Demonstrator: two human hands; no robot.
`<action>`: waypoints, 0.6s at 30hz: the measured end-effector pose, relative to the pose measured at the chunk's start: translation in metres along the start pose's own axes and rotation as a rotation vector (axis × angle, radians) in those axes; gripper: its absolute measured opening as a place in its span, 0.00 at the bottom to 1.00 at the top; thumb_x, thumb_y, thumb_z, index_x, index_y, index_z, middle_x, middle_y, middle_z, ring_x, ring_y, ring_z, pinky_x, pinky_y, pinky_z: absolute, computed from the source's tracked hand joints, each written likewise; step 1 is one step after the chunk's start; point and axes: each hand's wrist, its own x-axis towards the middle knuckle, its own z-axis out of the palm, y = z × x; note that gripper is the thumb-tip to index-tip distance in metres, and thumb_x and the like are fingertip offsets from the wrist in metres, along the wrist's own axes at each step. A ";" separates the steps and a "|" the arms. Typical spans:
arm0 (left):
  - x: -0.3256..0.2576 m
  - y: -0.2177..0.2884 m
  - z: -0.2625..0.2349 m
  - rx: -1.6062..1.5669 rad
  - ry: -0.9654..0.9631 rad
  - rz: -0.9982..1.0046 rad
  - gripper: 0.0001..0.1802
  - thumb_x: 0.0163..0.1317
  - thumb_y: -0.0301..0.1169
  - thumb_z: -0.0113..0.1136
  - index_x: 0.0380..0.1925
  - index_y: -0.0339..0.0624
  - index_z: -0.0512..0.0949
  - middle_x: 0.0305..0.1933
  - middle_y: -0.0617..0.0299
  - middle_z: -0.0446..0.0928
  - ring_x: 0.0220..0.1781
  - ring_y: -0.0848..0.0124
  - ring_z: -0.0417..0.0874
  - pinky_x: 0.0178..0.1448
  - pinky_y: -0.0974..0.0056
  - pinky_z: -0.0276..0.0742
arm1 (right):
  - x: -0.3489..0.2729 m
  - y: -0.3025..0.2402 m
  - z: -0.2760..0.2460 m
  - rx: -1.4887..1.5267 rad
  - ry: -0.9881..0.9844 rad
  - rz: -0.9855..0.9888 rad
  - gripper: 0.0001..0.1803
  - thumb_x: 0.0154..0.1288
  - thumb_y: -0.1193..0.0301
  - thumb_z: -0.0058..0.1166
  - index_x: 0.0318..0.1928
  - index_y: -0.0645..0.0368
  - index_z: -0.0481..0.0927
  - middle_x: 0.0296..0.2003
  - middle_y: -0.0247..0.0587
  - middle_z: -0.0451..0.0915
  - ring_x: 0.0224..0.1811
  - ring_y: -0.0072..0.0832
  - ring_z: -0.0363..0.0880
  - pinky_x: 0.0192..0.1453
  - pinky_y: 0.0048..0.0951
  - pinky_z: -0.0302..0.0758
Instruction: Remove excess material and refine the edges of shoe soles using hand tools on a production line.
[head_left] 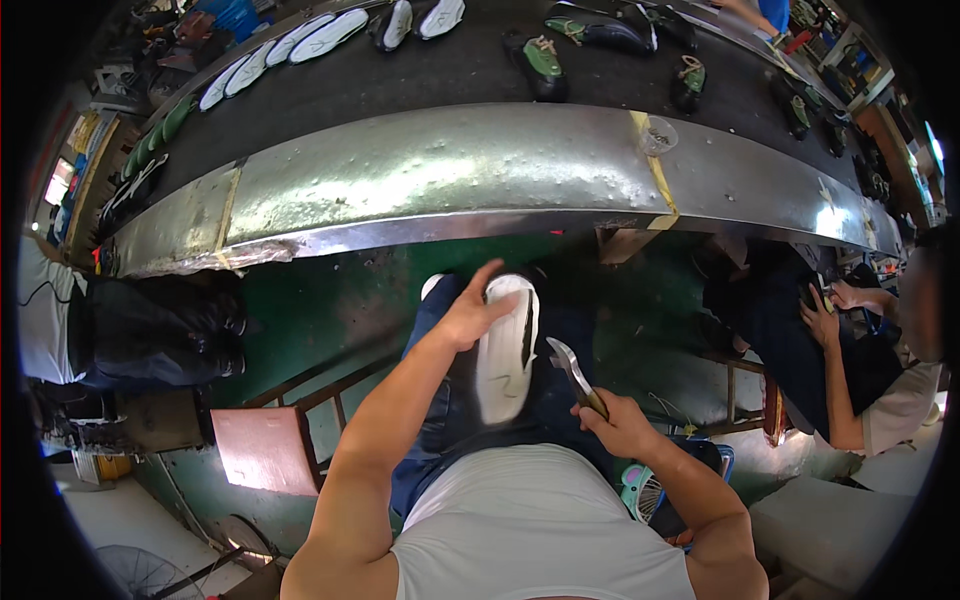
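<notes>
A shoe [506,360] lies sole up between my thighs, its pale sole marked with a dark line and a dark strip along the right side. My left hand [474,316] is at its toe end, fingers apart, the thumb across the sole and the index finger stretched past the left edge. Whether the lower fingers touch the shoe is hidden. To the right of the shoe, my right hand [622,425] grips the handle of lasting pliers [574,374]. Their metal head points up and left, apart from the sole.
A metal-edged conveyor [440,165] crosses ahead, bearing white-soled shoes [330,36] and green-black shoes [540,62]. A co-worker [860,350] sits at right; another person [150,320] is at left. A brown stool [262,450] stands left, a small teal fan [642,490] right.
</notes>
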 end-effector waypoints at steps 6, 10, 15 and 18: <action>-0.072 0.014 -0.015 -0.140 -0.118 0.182 0.46 0.69 0.28 0.62 0.78 0.52 0.45 0.64 0.55 0.70 0.64 0.68 0.71 0.68 0.63 0.67 | 0.032 -0.043 0.019 0.044 0.027 -0.208 0.21 0.72 0.65 0.55 0.59 0.64 0.73 0.40 0.48 0.84 0.41 0.42 0.84 0.49 0.37 0.78; -0.085 0.008 -0.027 -0.023 -0.105 0.194 0.40 0.74 0.37 0.56 0.78 0.52 0.45 0.65 0.55 0.70 0.66 0.69 0.68 0.72 0.63 0.61 | 0.057 -0.048 0.034 0.027 0.156 -0.359 0.20 0.70 0.68 0.57 0.59 0.63 0.73 0.44 0.43 0.83 0.43 0.26 0.82 0.49 0.29 0.77; -0.082 0.009 -0.027 0.000 -0.152 0.232 0.39 0.74 0.40 0.57 0.77 0.45 0.48 0.73 0.50 0.59 0.74 0.65 0.60 0.76 0.62 0.56 | 0.113 -0.067 0.025 -0.272 0.505 -0.754 0.32 0.59 0.74 0.66 0.61 0.64 0.67 0.51 0.48 0.79 0.51 0.44 0.81 0.55 0.37 0.78; -0.064 -0.023 -0.029 0.290 -0.097 0.322 0.38 0.76 0.38 0.54 0.76 0.41 0.46 0.72 0.55 0.62 0.73 0.68 0.61 0.76 0.61 0.57 | 0.128 -0.082 0.007 -0.307 0.318 -0.768 0.32 0.56 0.78 0.62 0.62 0.63 0.66 0.55 0.52 0.77 0.56 0.51 0.78 0.60 0.43 0.77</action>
